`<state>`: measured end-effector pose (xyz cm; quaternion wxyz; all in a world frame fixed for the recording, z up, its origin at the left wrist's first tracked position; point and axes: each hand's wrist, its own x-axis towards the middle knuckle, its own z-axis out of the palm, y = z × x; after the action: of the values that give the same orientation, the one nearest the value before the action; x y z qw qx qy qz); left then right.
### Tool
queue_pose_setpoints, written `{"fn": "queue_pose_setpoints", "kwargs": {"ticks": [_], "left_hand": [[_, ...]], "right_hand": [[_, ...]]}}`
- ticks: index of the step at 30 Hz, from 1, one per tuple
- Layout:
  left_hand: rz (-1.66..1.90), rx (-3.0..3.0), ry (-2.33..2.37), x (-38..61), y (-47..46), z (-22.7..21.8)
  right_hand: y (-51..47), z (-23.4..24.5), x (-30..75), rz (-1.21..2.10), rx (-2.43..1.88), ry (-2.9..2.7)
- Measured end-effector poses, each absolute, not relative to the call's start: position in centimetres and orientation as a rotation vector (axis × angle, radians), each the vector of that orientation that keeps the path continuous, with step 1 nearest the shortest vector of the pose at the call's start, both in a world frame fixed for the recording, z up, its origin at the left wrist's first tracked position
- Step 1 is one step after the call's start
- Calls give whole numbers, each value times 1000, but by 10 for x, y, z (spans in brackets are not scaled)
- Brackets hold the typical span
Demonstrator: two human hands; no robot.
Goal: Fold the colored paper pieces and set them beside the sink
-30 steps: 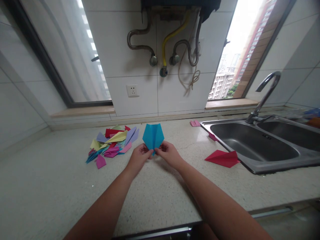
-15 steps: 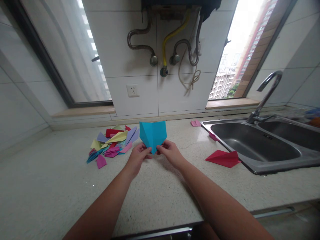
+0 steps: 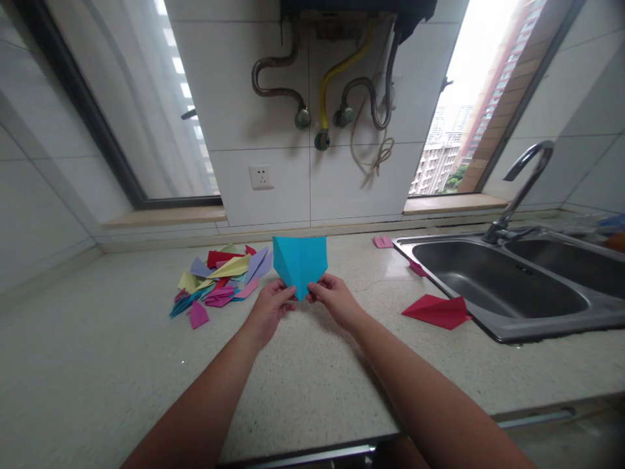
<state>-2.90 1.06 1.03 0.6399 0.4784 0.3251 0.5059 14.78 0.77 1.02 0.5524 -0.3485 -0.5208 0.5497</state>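
A sheet of blue paper (image 3: 299,266), creased down the middle and tapering to a point toward me, is held up between both hands over the counter. My left hand (image 3: 271,309) pinches its lower left edge between thumb and fingers. On the lower right edge, my right hand (image 3: 336,299) has a similar pinch. To the left lies a heap of folded papers (image 3: 227,268) in red, yellow, purple, pink and blue, with a magenta folded piece (image 3: 198,315) at its near side. A red paper plane (image 3: 437,311) rests on the right, by the sink.
A steel double-basin sink (image 3: 493,326) with a faucet (image 3: 525,176) is set into the counter (image 3: 303,391) on the right. Small pink paper pieces (image 3: 383,242) lie near its rim. Hoses and valves (image 3: 303,117) hang on the tiled wall above a socket (image 3: 261,177).
The blue paper is opened very slightly wider at its right side. Both hands keep their pinch on it; the whole view has shifted a little.
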Motion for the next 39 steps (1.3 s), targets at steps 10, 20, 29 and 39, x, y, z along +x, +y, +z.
{"fn": "queue_pose_setpoints", "kwargs": {"ticks": [10,20,29,39], "left_hand": [[1143,1115,753,-28,9,10],[1076,1371,801,-25,11,4],[1100,1332,809,-27,10,7],[1021,1225,687,-26,3,14]], "right_hand": [[7,11,147,1283,-854,-1271],[5,10,145,1236,-857,-1453],[8,10,147,1292,-866,-1298],[11,9,151,1407,-790,-1174]]}}
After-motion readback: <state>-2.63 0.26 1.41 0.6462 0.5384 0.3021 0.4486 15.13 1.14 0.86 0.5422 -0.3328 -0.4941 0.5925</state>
